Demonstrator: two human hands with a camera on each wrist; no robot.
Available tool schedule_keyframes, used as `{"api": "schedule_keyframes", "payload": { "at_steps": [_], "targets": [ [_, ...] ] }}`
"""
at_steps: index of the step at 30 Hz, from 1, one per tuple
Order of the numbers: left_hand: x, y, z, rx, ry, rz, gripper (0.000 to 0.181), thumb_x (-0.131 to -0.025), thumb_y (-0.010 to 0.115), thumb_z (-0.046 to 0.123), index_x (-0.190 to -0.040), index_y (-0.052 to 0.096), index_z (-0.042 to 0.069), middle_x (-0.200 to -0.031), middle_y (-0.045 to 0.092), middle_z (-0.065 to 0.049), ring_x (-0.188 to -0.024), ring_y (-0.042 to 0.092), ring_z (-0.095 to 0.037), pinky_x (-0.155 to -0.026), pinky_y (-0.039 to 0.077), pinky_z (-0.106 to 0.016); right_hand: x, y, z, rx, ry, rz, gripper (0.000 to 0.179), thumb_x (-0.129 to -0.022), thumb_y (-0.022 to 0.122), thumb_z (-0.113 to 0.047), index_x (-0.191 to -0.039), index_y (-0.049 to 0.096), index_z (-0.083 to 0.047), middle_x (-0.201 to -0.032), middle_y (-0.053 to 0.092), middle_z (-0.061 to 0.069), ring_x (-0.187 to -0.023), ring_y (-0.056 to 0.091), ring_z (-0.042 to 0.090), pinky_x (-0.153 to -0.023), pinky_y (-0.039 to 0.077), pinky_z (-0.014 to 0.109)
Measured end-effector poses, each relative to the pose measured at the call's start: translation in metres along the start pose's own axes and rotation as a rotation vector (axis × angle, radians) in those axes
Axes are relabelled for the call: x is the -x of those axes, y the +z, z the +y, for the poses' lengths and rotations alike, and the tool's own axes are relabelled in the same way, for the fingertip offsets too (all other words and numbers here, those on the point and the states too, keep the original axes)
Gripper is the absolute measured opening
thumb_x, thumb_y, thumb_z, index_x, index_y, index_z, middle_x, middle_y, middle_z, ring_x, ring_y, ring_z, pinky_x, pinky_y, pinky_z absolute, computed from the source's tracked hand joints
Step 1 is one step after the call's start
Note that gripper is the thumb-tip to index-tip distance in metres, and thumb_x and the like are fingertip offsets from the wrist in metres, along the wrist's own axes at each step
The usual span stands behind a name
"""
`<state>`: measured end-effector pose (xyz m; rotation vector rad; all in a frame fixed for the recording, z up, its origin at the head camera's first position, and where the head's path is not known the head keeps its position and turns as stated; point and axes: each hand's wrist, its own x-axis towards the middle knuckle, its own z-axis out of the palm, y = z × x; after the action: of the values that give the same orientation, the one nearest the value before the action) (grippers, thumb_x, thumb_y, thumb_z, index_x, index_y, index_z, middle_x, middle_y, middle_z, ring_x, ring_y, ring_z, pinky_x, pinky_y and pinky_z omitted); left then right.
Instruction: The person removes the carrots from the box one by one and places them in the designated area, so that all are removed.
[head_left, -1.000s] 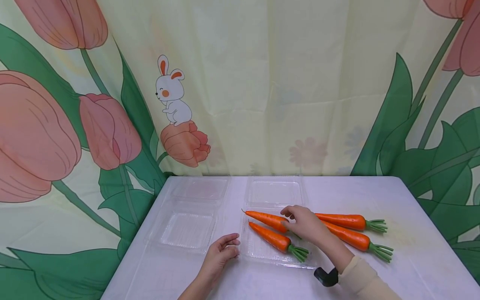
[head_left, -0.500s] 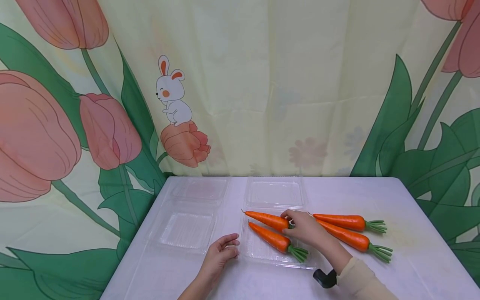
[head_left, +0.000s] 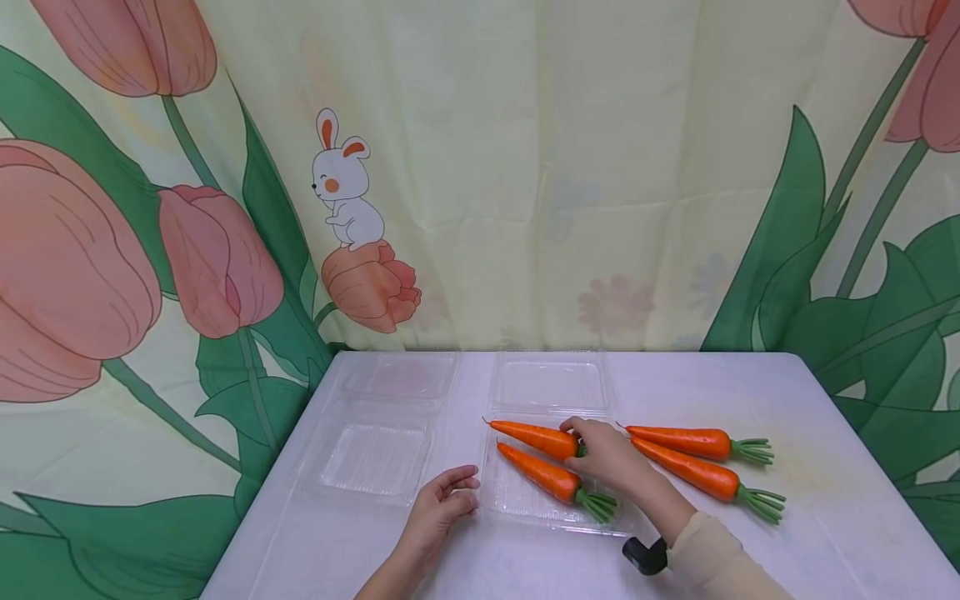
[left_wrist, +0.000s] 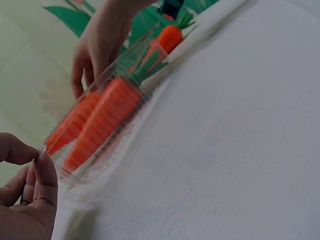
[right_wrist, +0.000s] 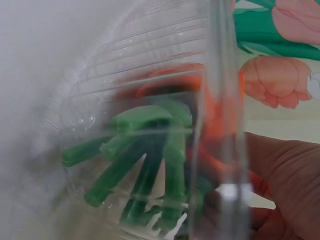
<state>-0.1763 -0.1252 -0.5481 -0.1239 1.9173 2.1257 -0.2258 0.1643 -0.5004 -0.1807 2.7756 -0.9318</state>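
In the head view an open clear plastic clamshell box point(head_left: 551, 517) has two carrots lying in its base. The front carrot point(head_left: 540, 472) points its green stems toward the lower right. My right hand point(head_left: 603, 450) grips the back carrot point(head_left: 534, 438) near its stem end, hiding most of the stems. At the box's left edge is my left hand point(head_left: 442, 504); in the left wrist view its thumb and finger pinch the rim point(left_wrist: 42, 149). Through the box wall, the right wrist view shows green stems point(right_wrist: 145, 160) close up, with part of the right hand point(right_wrist: 295, 185) beside them.
Right of the box, two more carrots point(head_left: 682, 443) lie on the white table point(head_left: 840, 533). A second open clear clamshell box point(head_left: 371, 458) stands to the left. A black device point(head_left: 643, 555) sits by the right wrist. Behind hangs a tulip-print curtain point(head_left: 615, 167).
The back carrot's stem end has swung slightly away from me, as my right hand has come to grip it. My left hand stays at the box edge.
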Motion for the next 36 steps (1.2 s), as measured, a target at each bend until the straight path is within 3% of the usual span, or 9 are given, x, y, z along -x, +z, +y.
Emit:
{"api": "schedule_keyframes", "payload": {
  "at_steps": [5, 19, 36],
  "targets": [
    [-0.001, 0.001, 0.000, -0.004, -0.003, 0.002, 0.053, -0.088, 0.066, -0.002, -0.139, 0.055, -0.009, -0.108, 0.065, -0.007, -0.086, 0.064, -0.012, -0.079, 0.059, -0.022, -0.001, 0.003, 0.000, 0.008, 0.029, 0.015, 0.048, -0.084, 0.085, -0.016, -0.129, 0.067, -0.015, -0.112, 0.070, 0.005, -0.094, 0.062, 0.017, -0.094, 0.060, 0.047],
    [-0.002, 0.002, 0.001, -0.008, -0.008, 0.010, 0.052, -0.088, 0.066, -0.002, -0.139, 0.055, -0.009, -0.108, 0.065, -0.008, -0.084, 0.064, -0.012, -0.078, 0.059, -0.022, -0.002, 0.005, 0.001, -0.007, 0.015, 0.059, 0.046, -0.081, 0.088, -0.016, -0.124, 0.071, -0.013, -0.106, 0.068, 0.004, -0.089, 0.061, 0.017, -0.088, 0.062, 0.042],
    [-0.002, 0.002, 0.001, -0.013, -0.017, 0.011, 0.051, -0.088, 0.067, -0.002, -0.138, 0.056, -0.007, -0.108, 0.066, -0.007, -0.087, 0.064, -0.014, -0.079, 0.060, -0.023, -0.003, -0.008, -0.008, -0.021, -0.009, 0.090, 0.048, -0.080, 0.088, -0.013, -0.125, 0.071, -0.010, -0.106, 0.066, 0.004, -0.089, 0.060, 0.018, -0.085, 0.063, 0.037]
  ]
}}
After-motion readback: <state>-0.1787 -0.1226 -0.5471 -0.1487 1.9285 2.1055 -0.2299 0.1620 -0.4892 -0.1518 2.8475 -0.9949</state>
